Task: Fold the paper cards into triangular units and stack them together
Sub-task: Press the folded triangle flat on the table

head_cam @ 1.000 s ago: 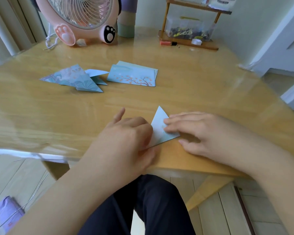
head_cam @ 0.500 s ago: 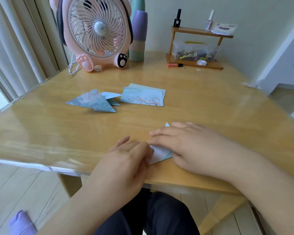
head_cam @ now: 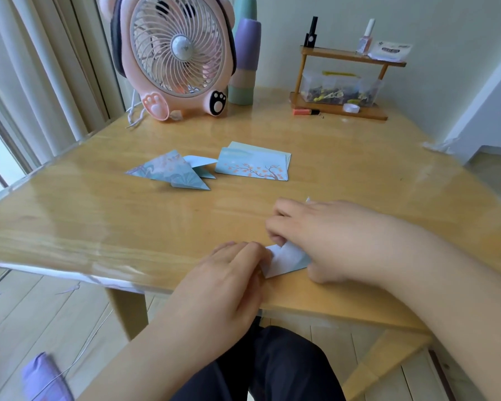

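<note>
While both hands work at the near edge of the table [head_cam: 70,221], the rest of the paper waits further in. Toward the left of the middle lie the folded triangular units [head_cam: 171,170], one tucked partly under another, and just beside them on the right sits a stack of unfolded paper cards [head_cam: 255,166] printed with a blossoming branch. Along the far edge stand a pink fan [head_cam: 174,56] near the left corner and a small wooden shelf [head_cam: 342,82] to the right.

Close to the near edge, the left hand [head_cam: 229,273] presses its curled fingertips onto the left part of the card being folded [head_cam: 287,260], pinning it flat. The right hand [head_cam: 330,235] covers the card's right part, its fingers bent over the flap; whether they pinch the paper or only press on it cannot be told.

To do this fold well, I judge the left hand should hold the card still while the right brings the flap's edges into line, then runs a firm fingertip along the crease, so the unit will slot cleanly into the others.
</note>
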Demonstrator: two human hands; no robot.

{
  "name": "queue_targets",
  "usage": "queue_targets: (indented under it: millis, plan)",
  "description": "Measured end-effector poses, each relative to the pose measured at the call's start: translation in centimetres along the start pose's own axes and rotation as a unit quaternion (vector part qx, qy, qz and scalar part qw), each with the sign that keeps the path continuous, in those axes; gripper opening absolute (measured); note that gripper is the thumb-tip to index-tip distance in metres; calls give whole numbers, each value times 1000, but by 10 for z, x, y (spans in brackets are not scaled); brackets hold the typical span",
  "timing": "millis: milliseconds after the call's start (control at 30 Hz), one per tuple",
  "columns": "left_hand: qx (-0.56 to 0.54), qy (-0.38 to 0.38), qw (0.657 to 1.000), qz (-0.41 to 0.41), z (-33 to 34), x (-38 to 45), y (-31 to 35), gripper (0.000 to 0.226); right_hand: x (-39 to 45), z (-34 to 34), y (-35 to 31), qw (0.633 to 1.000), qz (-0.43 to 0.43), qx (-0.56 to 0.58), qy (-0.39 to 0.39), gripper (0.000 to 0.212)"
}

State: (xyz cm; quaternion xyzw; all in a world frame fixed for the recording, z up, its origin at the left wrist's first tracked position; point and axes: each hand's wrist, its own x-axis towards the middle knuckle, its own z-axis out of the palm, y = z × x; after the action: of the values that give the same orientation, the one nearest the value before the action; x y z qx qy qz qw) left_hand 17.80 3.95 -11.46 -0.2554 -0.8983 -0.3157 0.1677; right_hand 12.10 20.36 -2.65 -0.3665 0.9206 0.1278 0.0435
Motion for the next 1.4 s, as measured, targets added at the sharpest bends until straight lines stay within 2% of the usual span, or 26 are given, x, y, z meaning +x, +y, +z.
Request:
queue_targets:
  millis: [100, 200, 300, 367, 500, 633, 700, 767, 867, 1033, 1133, 1233, 1400]
  plan:
    - [0, 23, 1000, 0, -4, -1, -1, 32, -3, 8, 0, 996, -32, 5, 88, 27]
    - [11, 30, 999, -1, -11, -1, -8, 42, -9, 15, 9, 973, -74, 146, 160, 26]
    - [96, 49, 994, 29, -17, 8, -14, 32, -9, 26, 19, 930, -79, 313, 175, 28]
    - [144, 68, 987, 37, -17, 16, -13, 23, -6, 33, 23, 915, -59, 361, 171, 32]
    - [143, 54, 987, 42, -6, 16, -8, 25, -8, 46, 20, 917, 2, 356, 181, 43]
    - [66, 33, 997, 0, -1, 6, -5, 25, -26, 59, 3, 924, 43, 328, 194, 29]
    - [58, 40, 997, -9, 1, 3, -1, 25, -38, 65, -8, 926, 52, 326, 184, 33]
    - [58, 46, 997, -4, 3, 2, 4, 25, -45, 69, -17, 913, 75, 353, 188, 29]
    - [27, 39, 999, -23, 4, 1, 9, 24, -45, 75, -23, 879, 99, 397, 245, 12]
    - [-11, 36, 993, -113, 4, 2, 7, 21, -49, 75, -20, 861, 136, 422, 249, 11]
    - [-16, 23, 987, -158, 3, 5, 11, 26, -56, 72, -22, 834, 185, 461, 241, 18]
    - [-2, 29, 980, -195, 4, 10, 17, 26, -56, 69, -28, 825, 233, 451, 248, 7]
    - [59, 64, 967, -239, 11, 15, 24, 24, -46, 68, -41, 830, 284, 393, 277, 9]
